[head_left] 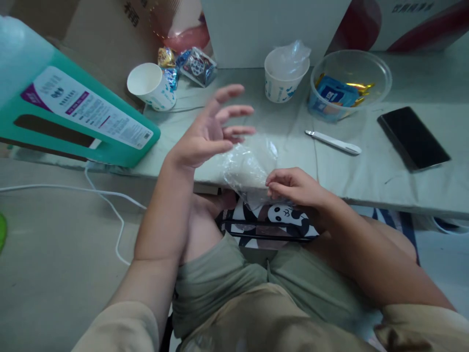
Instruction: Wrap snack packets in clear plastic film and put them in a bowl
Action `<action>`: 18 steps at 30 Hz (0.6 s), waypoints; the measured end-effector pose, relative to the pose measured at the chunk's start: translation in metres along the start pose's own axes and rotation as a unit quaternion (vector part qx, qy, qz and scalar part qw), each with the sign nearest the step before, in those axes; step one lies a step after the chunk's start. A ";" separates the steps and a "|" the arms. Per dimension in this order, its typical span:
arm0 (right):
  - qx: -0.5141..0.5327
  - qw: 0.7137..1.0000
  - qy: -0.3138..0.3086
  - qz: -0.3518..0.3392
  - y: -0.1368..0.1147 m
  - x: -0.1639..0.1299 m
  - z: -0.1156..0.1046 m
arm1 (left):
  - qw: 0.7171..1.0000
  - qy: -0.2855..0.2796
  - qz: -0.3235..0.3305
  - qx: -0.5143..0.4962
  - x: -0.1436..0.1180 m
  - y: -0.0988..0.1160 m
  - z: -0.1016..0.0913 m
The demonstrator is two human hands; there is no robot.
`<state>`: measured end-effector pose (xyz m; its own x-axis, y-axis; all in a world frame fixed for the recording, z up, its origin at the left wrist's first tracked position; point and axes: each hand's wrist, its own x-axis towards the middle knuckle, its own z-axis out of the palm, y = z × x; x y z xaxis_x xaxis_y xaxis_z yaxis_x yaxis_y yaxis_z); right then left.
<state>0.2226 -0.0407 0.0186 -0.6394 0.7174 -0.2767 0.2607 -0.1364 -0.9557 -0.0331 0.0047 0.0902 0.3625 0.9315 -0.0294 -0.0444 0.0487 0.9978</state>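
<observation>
At the far left a teal container point(73, 110) lies tilted against the edge of the surface point(384, 166), with a white cable point(106, 203) trailing over the floor below it. Next to it a white paper cup point(151, 86) lies on its side, wrapped sweets point(190, 63) just behind it. My left hand point(210, 129) hovers above the surface, fingers spread wide and holding nothing. Just to its right, at the near edge of the surface, is a clear plastic bag point(247, 168); my right hand point(293, 187) pinches its lower corner between thumb and fingertips. Under that hand a panda-print case point(273, 222) rests on my lap. Further back stand a paper cup stuffed with plastic point(286, 73) and a clear bowl point(350, 83) of packets. A white utensil point(333, 142) lies flat, then a dark phone point(412, 138) at the right.
</observation>
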 end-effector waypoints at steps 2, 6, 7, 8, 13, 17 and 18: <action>0.062 0.997 0.053 0.008 0.001 -0.002 0.000 | 0.993 0.101 -0.021 -0.054 0.006 -0.015 -0.003; 0.162 0.967 0.193 0.033 0.004 0.002 -0.007 | 0.970 0.032 -0.194 -0.143 0.012 -0.049 0.012; 0.173 0.960 0.216 0.043 0.004 0.003 -0.010 | 0.970 0.000 -0.203 -0.130 0.011 -0.054 0.019; 0.179 0.955 0.229 0.052 0.005 0.005 -0.012 | 0.976 -0.018 -0.192 -0.102 0.010 -0.057 0.027; 0.149 0.948 0.281 0.016 0.011 -0.001 -0.021 | 0.996 0.045 -0.042 0.057 0.004 -0.059 0.049; 0.030 0.937 0.318 -0.143 0.015 -0.014 -0.022 | 0.993 0.080 0.040 0.073 0.004 -0.061 0.046; -0.014 0.933 0.310 -0.183 0.015 -0.017 -0.022 | 0.993 0.072 0.057 0.075 0.003 -0.061 0.045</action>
<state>0.2534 -0.0397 0.0110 -0.1508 0.9708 0.1864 0.1304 0.2064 -0.9697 0.0123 -0.0117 0.0317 0.2260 0.9703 0.0867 0.0665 -0.1041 0.9923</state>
